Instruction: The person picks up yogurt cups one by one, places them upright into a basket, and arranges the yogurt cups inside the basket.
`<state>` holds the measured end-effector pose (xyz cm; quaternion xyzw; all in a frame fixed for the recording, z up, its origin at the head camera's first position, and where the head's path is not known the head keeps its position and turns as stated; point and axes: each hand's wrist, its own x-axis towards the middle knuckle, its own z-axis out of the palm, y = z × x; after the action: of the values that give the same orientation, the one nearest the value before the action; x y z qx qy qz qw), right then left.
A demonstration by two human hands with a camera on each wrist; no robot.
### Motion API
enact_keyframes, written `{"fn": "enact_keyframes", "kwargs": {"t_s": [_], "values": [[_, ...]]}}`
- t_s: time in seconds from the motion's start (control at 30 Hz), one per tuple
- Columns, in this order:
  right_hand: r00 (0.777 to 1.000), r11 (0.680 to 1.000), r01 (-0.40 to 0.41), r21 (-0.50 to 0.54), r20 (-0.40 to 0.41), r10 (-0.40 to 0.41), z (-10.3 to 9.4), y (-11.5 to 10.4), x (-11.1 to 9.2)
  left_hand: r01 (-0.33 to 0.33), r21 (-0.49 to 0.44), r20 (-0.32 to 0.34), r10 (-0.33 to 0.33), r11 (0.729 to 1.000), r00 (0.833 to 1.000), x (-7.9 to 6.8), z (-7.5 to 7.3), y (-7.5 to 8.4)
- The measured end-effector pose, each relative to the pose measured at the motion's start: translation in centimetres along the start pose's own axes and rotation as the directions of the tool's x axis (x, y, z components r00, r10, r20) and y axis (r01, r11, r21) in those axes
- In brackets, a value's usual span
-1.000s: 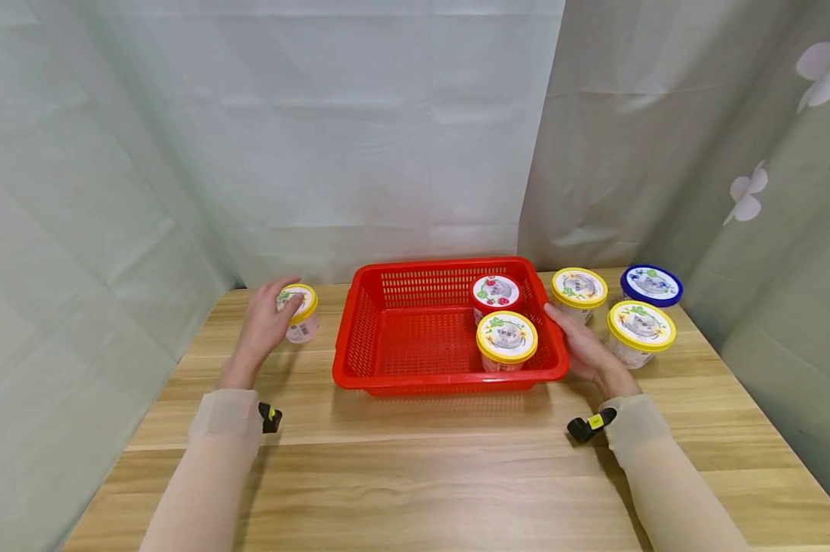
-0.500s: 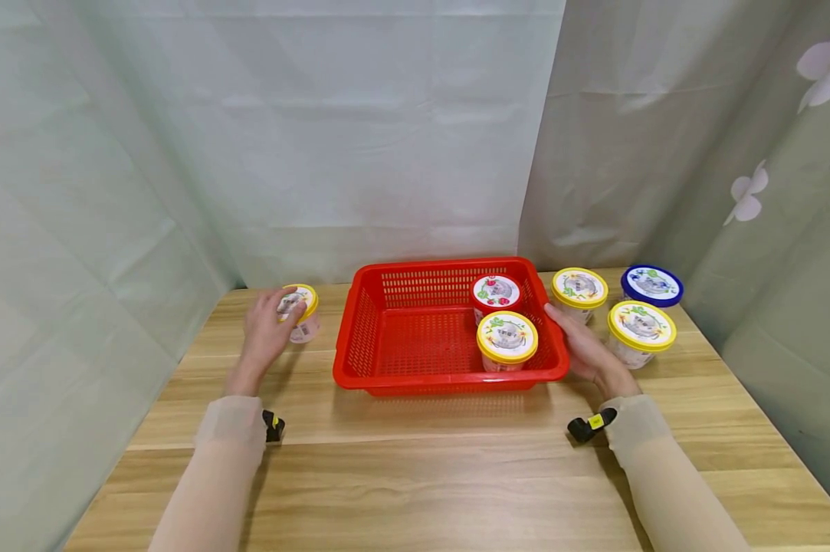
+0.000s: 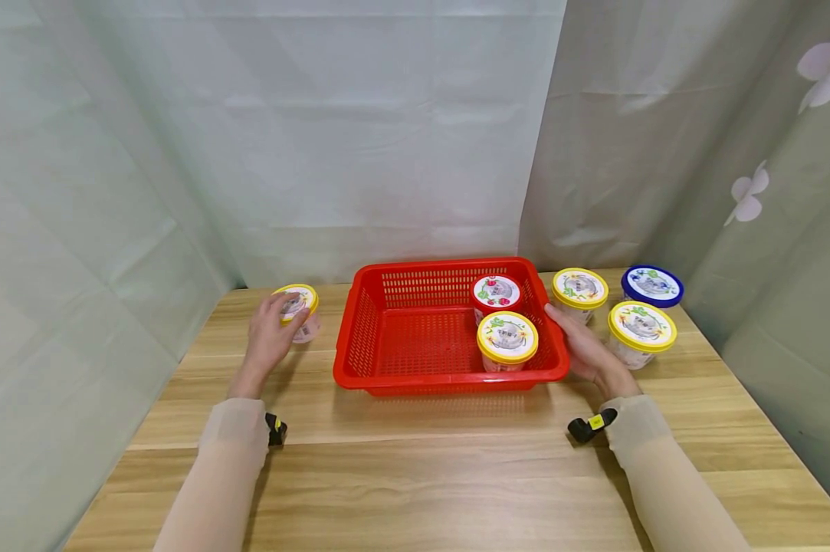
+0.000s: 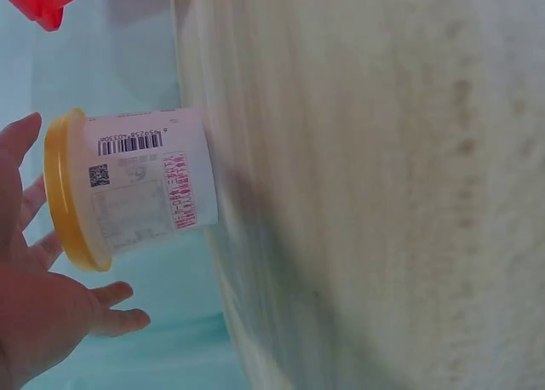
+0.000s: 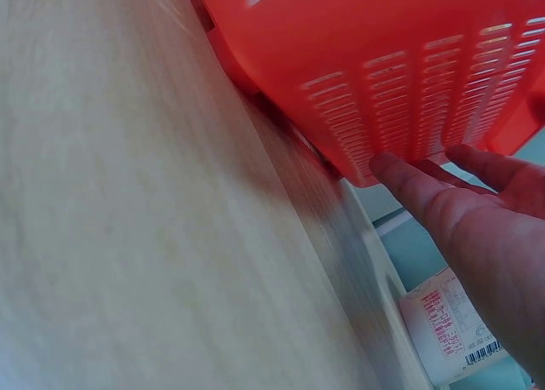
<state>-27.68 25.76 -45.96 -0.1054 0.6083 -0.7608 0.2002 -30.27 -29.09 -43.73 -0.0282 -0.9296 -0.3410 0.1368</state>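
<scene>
At the left of the table, a pale tub with a yellow lid [image 3: 307, 330] stands upright. My left hand [image 3: 266, 337] is at its lid, fingers spread and relaxed; in the left wrist view the tub [image 4: 149, 181] shows its barcode, and the fingertips look loose beside the lid. In the centre sits a red plastic basket [image 3: 449, 381], with a red-lidded tub [image 3: 496, 293] and a yellow-lidded tub [image 3: 507, 337] in its right part. My right hand [image 3: 583, 345] rests its extended fingers against the basket's right outer side, seen also in the right wrist view, where the basket wall [image 5: 383, 32] fills the top.
Right of the basket stand two yellow-lidded tubs, a rear tub [image 3: 580, 287] and a front tub [image 3: 641, 328], beside a blue-lidded tub [image 3: 652, 286]. Pale curtains [image 3: 359, 138] hang close behind the wooden table [image 3: 415, 475] and along both sides.
My left hand has shifted slightly right and towards me, its fingers drawing back from the lid's far side. The tub under it barely moved. Right hand and basket stay still.
</scene>
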Motion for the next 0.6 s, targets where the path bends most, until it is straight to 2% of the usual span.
{"fn": "enact_keyframes", "kwargs": {"t_s": [0.27,0.6], "values": [[1.0,1.0,-0.009,-0.007,-0.013,0.009,0.1,0.02,0.05,0.036,-0.057,0.046,-0.033,0.998,0.998,-0.1,0.26,-0.47],[1.0,1.0,-0.003,-0.016,-0.024,0.002,0.11,-0.03,0.06,0.069,-0.117,0.04,-0.065,0.991,0.997,0.1,0.63,-0.75]]}}
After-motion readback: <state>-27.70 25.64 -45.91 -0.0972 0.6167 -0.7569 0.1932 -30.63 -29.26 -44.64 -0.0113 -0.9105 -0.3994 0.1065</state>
